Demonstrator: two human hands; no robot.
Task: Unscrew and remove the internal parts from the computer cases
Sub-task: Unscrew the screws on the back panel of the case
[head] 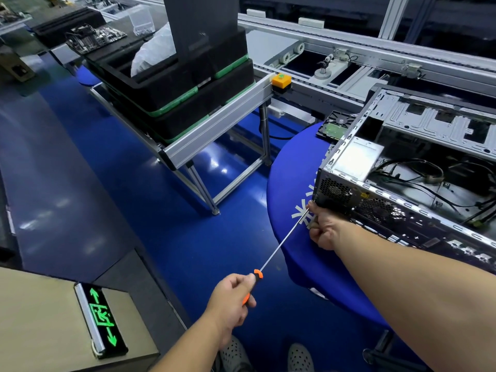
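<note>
Far left bottom there's a beige cabinet (53,318) with a lit green exit sign (103,319) lying along its edge. Up top left, a bare circuit board (94,37) sits on some black trays, and next to that a stack of black bins with green rims (174,84) rests on an aluminium-frame stand (214,127) over the shiny blue floor (107,170). There's a white plastic bag (153,52) stuffed in the top bin. An orange-yellow button box (281,81) sits at the end of the stand's rail, right by the conveyor line (349,49) running behind.

Moving to the middle: the person's left hand (232,300) is wrapped around the orange and black handle of a long screwdriver (281,245). The thin shaft runs up and to the right, with the tip at the rear corner of the computer case (402,170).

The right hand (324,229) is curled up at that same corner, fingertips right at the screwdriver tip; can't really tell whether it's pinching a screw or just steadying the shaft.

The case lies on its side, open, on a round table with a blue cloth (290,167), at the right of the view. Inside you can see a silver power supply (357,159) and loose black cables (418,173). A hard drive (335,126) lies on the cloth just behind the case.
</note>
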